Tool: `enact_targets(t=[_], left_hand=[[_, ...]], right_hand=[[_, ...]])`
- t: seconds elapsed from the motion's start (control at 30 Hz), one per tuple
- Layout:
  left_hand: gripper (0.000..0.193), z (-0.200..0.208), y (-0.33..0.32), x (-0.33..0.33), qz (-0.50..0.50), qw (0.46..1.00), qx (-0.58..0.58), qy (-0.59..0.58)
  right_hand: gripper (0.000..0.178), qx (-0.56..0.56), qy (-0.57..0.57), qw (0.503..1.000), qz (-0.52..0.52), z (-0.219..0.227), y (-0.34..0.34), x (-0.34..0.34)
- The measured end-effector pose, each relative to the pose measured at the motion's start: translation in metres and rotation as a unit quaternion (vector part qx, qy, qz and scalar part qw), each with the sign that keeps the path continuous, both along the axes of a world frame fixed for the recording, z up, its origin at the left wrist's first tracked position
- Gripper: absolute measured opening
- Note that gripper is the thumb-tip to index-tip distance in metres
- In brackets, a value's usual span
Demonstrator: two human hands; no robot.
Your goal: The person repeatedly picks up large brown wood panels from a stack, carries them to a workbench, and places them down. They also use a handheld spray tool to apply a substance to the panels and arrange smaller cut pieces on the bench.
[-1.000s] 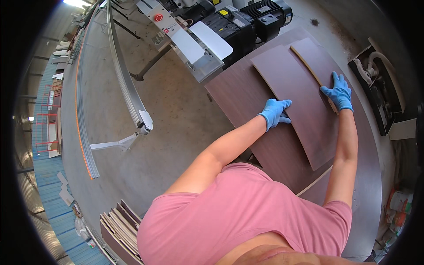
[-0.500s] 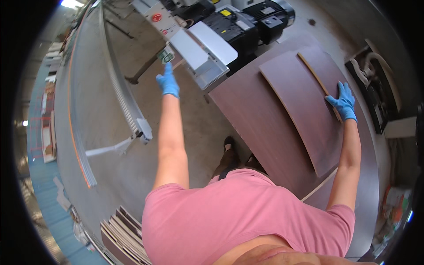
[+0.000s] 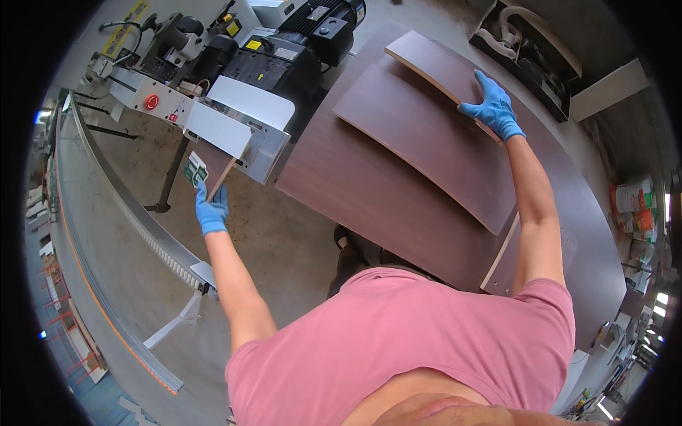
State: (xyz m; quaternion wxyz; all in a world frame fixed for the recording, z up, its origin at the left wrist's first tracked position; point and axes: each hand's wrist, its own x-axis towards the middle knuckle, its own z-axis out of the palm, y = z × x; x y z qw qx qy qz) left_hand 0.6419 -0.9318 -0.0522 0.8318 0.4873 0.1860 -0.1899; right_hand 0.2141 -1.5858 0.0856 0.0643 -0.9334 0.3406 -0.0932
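Note:
Low at the left, my left hand (image 3: 212, 211) in a blue glove is closed on the near end of a brown board (image 3: 216, 162). The board's far part lies under the machine's pale guard plate (image 3: 219, 126). Just beside my fingertips a green and white label (image 3: 193, 169) shows. Over on the right, my right hand (image 3: 494, 111), also gloved, spans a narrow brown board (image 3: 426, 62), its thumb against the light near edge and its fingers across the top. That strip lies on a wider brown panel (image 3: 426, 128), which rests on a larger brown sheet (image 3: 376, 184).
A black motor (image 3: 264, 71) and a red emergency-stop button (image 3: 151, 102) belong to the machine ahead. A curved metal rail (image 3: 145, 220) runs along the left. At the far right stands a black open box (image 3: 529, 60) with a pale hose. Another board (image 3: 506, 255) lies near my right arm.
My view has turned to the right. My left hand, earlier outstretched toward the label, now holds the board's end by the machine. My right hand stays at the narrow board, which shows more of its face.

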Motion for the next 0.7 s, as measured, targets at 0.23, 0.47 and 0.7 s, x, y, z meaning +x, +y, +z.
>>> enact_targets(t=[0.23,0.47,0.7], left_hand=[[0.053,0.031,0.052,-0.144,0.005,0.999,0.044,-0.011],[0.039,0.061,0.048,-0.228,-0.073,0.993,-0.08,0.053],[0.043,0.085,0.008,-0.234,-0.151,0.974,-0.169,0.012]], right_hand=[[0.101,-0.09,-0.106,0.988,0.069,0.023,0.11,-0.028],[0.098,-0.05,-0.053,0.995,0.063,-0.003,0.153,-0.047],[0.094,-0.178,-0.042,0.982,-0.041,0.035,0.07,-0.162]])
